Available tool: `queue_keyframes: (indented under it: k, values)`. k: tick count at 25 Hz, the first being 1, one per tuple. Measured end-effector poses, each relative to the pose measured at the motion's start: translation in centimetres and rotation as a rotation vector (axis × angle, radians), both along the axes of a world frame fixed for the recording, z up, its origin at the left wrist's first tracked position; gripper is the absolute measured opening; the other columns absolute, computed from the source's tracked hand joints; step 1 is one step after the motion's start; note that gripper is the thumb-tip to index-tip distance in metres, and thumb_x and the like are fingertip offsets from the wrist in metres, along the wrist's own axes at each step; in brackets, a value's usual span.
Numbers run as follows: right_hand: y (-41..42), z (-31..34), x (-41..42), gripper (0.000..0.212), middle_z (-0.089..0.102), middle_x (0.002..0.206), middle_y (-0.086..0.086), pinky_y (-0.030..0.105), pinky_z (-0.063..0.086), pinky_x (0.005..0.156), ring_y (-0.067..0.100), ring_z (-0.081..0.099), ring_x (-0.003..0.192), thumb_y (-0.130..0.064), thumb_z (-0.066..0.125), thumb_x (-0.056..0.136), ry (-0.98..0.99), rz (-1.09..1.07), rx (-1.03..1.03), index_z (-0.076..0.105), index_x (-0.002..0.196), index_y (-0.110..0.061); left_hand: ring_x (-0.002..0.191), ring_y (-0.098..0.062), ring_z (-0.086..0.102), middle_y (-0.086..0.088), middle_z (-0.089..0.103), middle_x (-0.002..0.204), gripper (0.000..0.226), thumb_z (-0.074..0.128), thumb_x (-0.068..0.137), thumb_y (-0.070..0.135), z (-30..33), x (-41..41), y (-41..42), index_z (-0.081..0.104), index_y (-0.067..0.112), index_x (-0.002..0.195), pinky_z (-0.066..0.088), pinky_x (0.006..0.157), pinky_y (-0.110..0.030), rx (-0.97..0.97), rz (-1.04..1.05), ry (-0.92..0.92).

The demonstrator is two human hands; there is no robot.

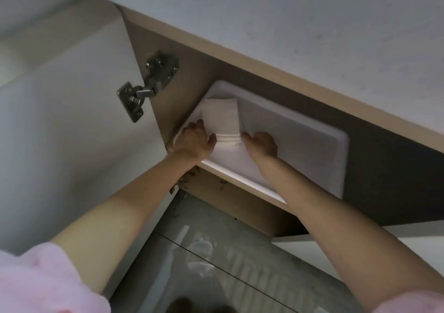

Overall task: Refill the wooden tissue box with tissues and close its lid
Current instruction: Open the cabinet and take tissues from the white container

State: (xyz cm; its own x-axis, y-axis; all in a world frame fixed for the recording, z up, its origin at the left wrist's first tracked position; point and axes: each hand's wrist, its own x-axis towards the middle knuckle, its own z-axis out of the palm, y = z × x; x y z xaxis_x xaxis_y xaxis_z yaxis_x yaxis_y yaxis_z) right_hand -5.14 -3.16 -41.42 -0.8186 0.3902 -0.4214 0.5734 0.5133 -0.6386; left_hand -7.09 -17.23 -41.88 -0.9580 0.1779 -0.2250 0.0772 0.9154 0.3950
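You looked into an open cabinet (199,72) whose brown inner wall ran from the upper left toward the middle of the frame. Its white door (72,125) stood swung open across the left side, fixed by a metal hinge (146,84) at centre left. A pale worktop (312,28) with a light wooden edge crossed the upper right diagonally. A white tray (312,144) sat inside the cabinet at centre right, close against the brown wall. Below it, the cabinet's lower edge (211,187) looked chipped and speckled. You had a glossy grey tiled floor (204,252) at lower centre, catching blurred pale reflections. The light was soft and dim.
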Motion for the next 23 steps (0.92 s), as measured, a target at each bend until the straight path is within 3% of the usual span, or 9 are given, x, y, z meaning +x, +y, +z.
queue_keyframes:
  k: [4, 11, 14, 18, 19, 21, 23]
  values:
    - [-2.2, 0.3, -2.1, 0.058, 0.047, 0.140, 0.022, 0.036, 0.039, 0.103, 0.034, 0.045, 0.129, -0.033, 0.055, 0.090, 0.002, -0.077, -0.126, 0.043, 0.132, 0.006, 0.117, -0.036, 0.047, -0.025, 0.048, 0.128, 0.047, 0.040, 0.095, 0.029, -1.1, -0.4, 0.8, 0.036, 0.000, 0.132, 0.044, 0.090, -0.040, -0.019, 0.028, 0.071]
    - [-2.9, 1.0, -1.8, 0.043, 0.057, 0.128, 0.019, 0.034, 0.048, 0.090, 0.033, 0.055, 0.117, -0.017, 0.059, 0.086, -0.092, -0.078, -0.150, 0.052, 0.123, 0.003, 0.112, -0.035, 0.050, -0.023, 0.047, 0.125, 0.043, 0.049, 0.090, 0.013, -1.4, 0.1, 1.6, 0.036, 0.001, 0.129, 0.043, 0.085, -0.036, 0.180, 0.060, 0.018]
    - [-3.2, 1.9, -1.0, 0.046, 0.047, 0.133, 0.019, 0.033, 0.043, 0.091, 0.033, 0.047, 0.120, -0.018, 0.057, 0.086, -0.084, -0.166, -0.251, 0.045, 0.126, 0.000, 0.111, -0.032, 0.053, -0.021, 0.053, 0.124, 0.043, 0.052, 0.087, 0.011, -1.4, 0.2, 1.7, 0.038, 0.001, 0.127, 0.041, 0.080, -0.027, 0.327, 0.118, -0.055]
    - [-3.6, 4.6, 1.0, 0.016, 0.055, 0.119, 0.016, 0.033, 0.041, 0.098, 0.030, 0.051, 0.116, -0.013, 0.045, 0.094, -0.005, -0.254, -0.420, 0.056, 0.106, -0.012, 0.112, -0.025, 0.056, -0.013, 0.060, 0.123, 0.041, 0.053, 0.087, 0.013, -0.1, 1.6, 1.8, 0.044, 0.003, 0.126, 0.037, 0.076, -0.013, 0.481, 0.209, -0.162]
    - [-3.7, 5.5, 1.7, 0.013, 0.059, 0.108, 0.014, 0.035, 0.042, 0.096, 0.031, 0.052, 0.115, -0.011, 0.045, 0.094, 0.007, -0.264, -0.450, 0.058, 0.096, -0.015, 0.113, -0.025, 0.056, -0.013, 0.059, 0.125, 0.040, 0.052, 0.088, 0.012, 0.5, 2.2, 1.7, 0.044, 0.004, 0.127, 0.038, 0.080, -0.015, 0.525, 0.235, -0.194]
    - [-3.9, 6.8, 3.3, 0.024, 0.053, 0.083, 0.006, 0.033, 0.046, 0.080, 0.026, 0.056, 0.093, -0.009, 0.049, 0.091, 0.015, -0.333, -0.504, 0.045, 0.070, -0.021, 0.115, -0.027, 0.055, -0.013, 0.057, 0.127, 0.039, 0.049, 0.090, 0.013, 2.0, 3.8, 1.1, 0.043, 0.006, 0.128, 0.042, 0.089, -0.024, 0.624, 0.347, -0.257]
    - [-4.4, 7.5, 5.5, 0.012, 0.055, 0.087, 0.005, 0.035, 0.051, 0.085, 0.023, 0.056, 0.090, -0.010, 0.054, 0.088, 0.027, -0.379, -0.591, 0.048, 0.078, -0.014, 0.115, -0.027, 0.054, -0.012, 0.057, 0.127, 0.041, 0.051, 0.090, 0.021, 3.6, 6.0, -0.2, 0.045, 0.010, 0.128, 0.042, 0.097, -0.031, 0.766, 0.522, -0.350]
